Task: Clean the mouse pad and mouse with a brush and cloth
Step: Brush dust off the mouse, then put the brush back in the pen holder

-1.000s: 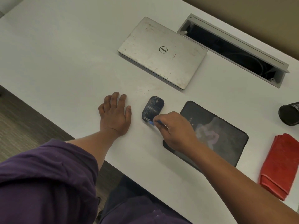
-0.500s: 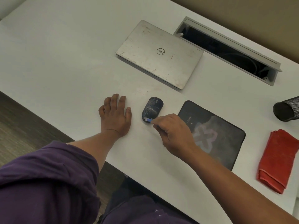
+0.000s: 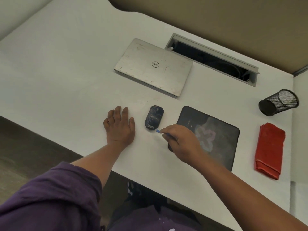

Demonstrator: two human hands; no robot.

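Blue-tipped brush (image 3: 158, 130) pinched in right hand (image 3: 180, 142), angled to reach near edge of dusty mouse (image 3: 154, 117) at its 11 o'clock; left hand (image 3: 120, 128) flat, holding nothing, bracing at mouse's 9; mouse pad (image 3: 216, 135) at 3

White desk (image 3: 66, 72) bears laptop (image 3: 153, 66); mouse (image 3: 154, 117); mouse pad (image 3: 221, 130); red cloth (image 3: 269, 150); mesh cup (image 3: 278, 102).
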